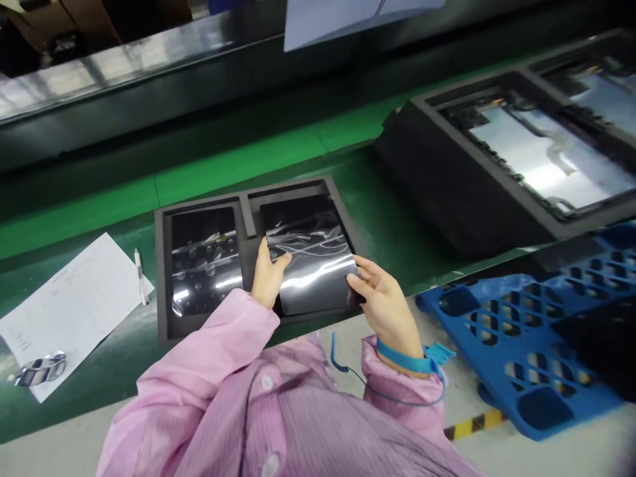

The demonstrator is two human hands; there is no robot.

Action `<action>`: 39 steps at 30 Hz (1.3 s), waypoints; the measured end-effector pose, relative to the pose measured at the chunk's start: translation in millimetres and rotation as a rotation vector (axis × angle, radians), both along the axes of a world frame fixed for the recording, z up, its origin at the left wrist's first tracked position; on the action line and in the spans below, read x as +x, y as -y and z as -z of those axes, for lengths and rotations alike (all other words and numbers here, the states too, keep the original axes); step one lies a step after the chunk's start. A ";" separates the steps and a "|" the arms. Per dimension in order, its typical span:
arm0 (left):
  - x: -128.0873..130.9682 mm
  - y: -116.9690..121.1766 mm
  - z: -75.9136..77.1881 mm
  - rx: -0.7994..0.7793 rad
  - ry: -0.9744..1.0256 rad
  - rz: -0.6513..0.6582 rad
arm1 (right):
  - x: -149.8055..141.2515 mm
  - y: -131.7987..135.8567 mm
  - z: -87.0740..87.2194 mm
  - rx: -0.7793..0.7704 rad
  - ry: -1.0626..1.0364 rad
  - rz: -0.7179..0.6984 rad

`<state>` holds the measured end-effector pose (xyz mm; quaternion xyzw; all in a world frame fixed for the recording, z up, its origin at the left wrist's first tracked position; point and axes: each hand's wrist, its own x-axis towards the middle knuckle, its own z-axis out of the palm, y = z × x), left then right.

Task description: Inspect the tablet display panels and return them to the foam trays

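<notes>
Between my two hands is a flat black screen panel with a glossy, wrinkled film on its face. My left hand grips its left edge, thumb on the face. At the right edge, my right hand pinches the panel between thumb and fingers. The panel lies over the right compartment of a dark foam tray, slightly tilted; whether it touches the bottom is hidden. In the left compartment rests another black panel whose film shows bubbles. A blue wrist strap with a cord circles my right wrist.
Left of the tray lie a paper sheet, a white pen and a crumpled shiny piece. A stack of foam trays holding metal-backed units stands at right. Below it is a blue plastic pallet. A metal ledge runs behind the green bench.
</notes>
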<state>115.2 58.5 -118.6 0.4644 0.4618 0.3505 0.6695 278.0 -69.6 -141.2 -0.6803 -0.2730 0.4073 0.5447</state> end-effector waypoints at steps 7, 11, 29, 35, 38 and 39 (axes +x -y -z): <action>-70.0 32.1 -19.7 0.358 -0.246 0.171 | 0.5 -13.0 22.9 0.021 0.260 -0.008; -136.5 56.6 -18.3 0.677 -0.607 0.366 | -14.8 -8.5 20.9 -0.037 0.628 0.067; -287.5 52.4 47.8 0.369 -1.261 -0.609 | -39.3 -123.3 37.1 0.929 1.479 -0.587; -274.1 58.9 48.9 0.295 -1.268 -0.641 | -34.2 -281.0 40.8 0.973 1.439 -0.373; -272.9 60.7 51.4 0.293 -1.235 -0.647 | -61.0 -325.3 42.7 0.877 1.318 -0.154; -272.8 60.6 52.1 0.298 -1.220 -0.651 | -72.1 -331.3 44.2 0.843 1.277 -0.115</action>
